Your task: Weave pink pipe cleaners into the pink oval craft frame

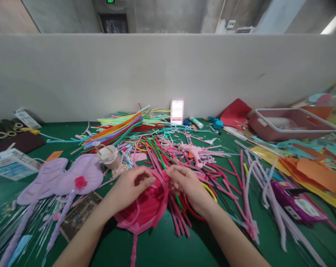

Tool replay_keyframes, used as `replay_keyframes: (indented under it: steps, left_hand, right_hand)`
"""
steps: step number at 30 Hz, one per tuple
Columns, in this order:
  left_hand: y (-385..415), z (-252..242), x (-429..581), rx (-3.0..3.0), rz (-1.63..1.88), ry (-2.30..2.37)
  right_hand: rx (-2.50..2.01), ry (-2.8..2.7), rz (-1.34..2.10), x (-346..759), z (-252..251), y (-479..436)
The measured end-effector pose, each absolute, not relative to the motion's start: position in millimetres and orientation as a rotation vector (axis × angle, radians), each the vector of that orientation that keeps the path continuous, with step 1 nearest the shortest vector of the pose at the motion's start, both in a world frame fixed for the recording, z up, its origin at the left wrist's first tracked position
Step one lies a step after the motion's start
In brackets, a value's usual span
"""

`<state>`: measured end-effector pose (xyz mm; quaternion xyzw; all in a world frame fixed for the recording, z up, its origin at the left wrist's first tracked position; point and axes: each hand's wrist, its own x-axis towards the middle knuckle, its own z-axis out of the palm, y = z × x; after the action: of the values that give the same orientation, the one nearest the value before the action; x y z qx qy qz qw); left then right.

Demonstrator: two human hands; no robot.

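A round pink fan-like piece (129, 214) with a wrapped pink handle lies in front of me at the middle. Over its upper left part rests my left hand (138, 187), fingers curled, and whatever it may hold is hidden. At the piece's upper right edge, my right hand (181, 181) pinches the end of a pink fuzzy strip (166, 175). Loose pink pipe cleaners (177, 218) stick out beneath the piece, towards the right.
Purple wrapped fans (82, 172) and a dark tray (81, 215) lie left, near a cup (112, 159). Behind are colourful pipe cleaners (117, 128), a lit phone (177, 111) and a pink glue gun (194, 152). To the right are a purple device (298, 204) and a pink bin (293, 126).
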<state>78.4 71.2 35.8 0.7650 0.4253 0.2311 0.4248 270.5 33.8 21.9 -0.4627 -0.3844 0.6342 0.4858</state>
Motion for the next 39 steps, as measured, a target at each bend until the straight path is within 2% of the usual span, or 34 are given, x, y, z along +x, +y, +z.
replay_keyframes:
  steps: [4,8,13,18,22,32,39]
  left_hand:
    - [62.5,37.7,92.9,1.696,0.641,0.923]
    - [60.4,34.5,95.6,1.443,0.667,0.899]
    - [63.2,31.7,91.6,1.133,0.827,0.877]
    - [64.8,29.9,92.5,0.960,0.854,0.761]
    - [65.3,27.6,91.3,0.885,0.848,0.753]
    - [59.7,30.4,92.5,0.911,0.729,0.733]
    - [64.5,26.1,89.7,1.571,1.014,1.087]
  right_hand:
    - [-1.153,-1.180,1.477,263.3,16.0,32.0]
    - [-1.086,-1.158,1.446,263.8,16.5,31.0]
    - [-1.154,-1.467,1.122,271.0,21.8,29.1]
    - [-1.124,-1.608,1.184,270.3,23.5,28.6]
    - [-1.143,-1.671,1.037,274.5,21.0,30.8]
    - [-1.104,-1.654,0.933,285.1,22.0,34.8]
    - [-1.180,-1.769,0.436,296.4,20.5,36.2]
